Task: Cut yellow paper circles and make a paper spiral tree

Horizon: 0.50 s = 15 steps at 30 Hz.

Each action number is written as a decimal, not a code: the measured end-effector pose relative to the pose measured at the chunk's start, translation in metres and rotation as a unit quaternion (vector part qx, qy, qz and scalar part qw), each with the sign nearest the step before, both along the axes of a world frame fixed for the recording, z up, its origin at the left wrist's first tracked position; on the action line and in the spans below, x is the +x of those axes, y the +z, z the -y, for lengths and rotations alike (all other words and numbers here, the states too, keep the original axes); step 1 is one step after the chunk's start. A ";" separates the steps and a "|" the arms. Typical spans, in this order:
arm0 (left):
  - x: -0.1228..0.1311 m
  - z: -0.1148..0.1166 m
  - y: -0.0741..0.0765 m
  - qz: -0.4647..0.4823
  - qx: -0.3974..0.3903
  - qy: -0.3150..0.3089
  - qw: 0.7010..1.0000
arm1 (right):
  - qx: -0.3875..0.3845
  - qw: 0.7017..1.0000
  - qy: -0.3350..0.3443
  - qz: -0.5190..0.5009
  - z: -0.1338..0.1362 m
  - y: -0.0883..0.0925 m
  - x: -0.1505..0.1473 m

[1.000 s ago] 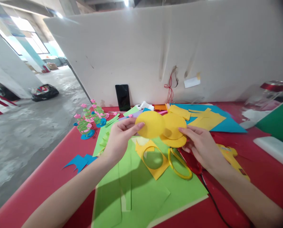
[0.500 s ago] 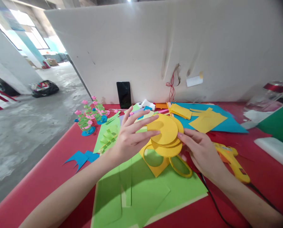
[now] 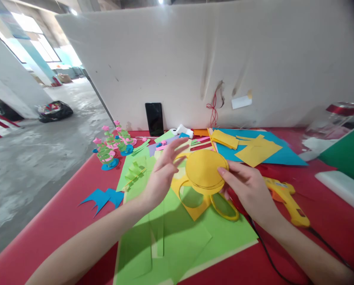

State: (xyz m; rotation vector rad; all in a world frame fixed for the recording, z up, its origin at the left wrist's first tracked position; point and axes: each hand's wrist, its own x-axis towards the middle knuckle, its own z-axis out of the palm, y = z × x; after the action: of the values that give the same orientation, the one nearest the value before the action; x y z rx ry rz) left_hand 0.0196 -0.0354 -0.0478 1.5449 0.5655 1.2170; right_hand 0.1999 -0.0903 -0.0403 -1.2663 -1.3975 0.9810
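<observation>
The right hand's (image 3: 250, 192) fingers (image 3: 224, 174) pinch the right rim of a small stack of yellow paper discs (image 3: 205, 171), holding it raised and tilted toward the camera. The left hand (image 3: 162, 174) is spread and grasps nothing; its fingertips lie at the discs' left edge, and whether they touch cannot be told. The discs look light, thin and floppy. They would probably crease easily and slide over one another, so a flat pinch at the rim should suit best. Below the discs lie a yellow offcut (image 3: 196, 211) with a round hole and scissors (image 3: 233, 217), on a green sheet (image 3: 179, 237). Right of the discs a glue gun (image 3: 286, 196) rests on the red table (image 3: 61, 221).
</observation>
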 end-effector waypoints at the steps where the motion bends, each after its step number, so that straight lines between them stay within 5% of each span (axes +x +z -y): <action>1: 0.004 0.003 0.000 0.048 -0.124 -0.028 0.991 | 0.015 1.000 0.002 0.025 0.000 -0.001 0.000; 3: 0.012 0.010 0.000 0.096 -0.297 -0.073 0.947 | 0.047 0.996 0.011 0.079 0.002 -0.005 -0.001; 5: 0.018 0.016 -0.001 0.117 -0.371 -0.091 0.917 | 0.072 0.989 0.017 0.129 0.002 -0.009 -0.003; 11: 0.023 0.022 -0.009 0.149 -0.408 -0.095 0.896 | 0.105 0.971 0.014 0.213 0.001 -0.018 -0.008; 15: 0.024 0.022 -0.010 0.149 -0.399 -0.107 0.898 | 0.084 0.982 -0.003 0.168 0.000 -0.020 -0.007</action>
State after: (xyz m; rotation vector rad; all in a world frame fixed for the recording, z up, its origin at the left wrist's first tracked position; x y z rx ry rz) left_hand 0.0435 -0.0569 -0.0578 0.6838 0.5721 0.8584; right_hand 0.1926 -0.0903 -0.0608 -1.3500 -1.6963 0.6475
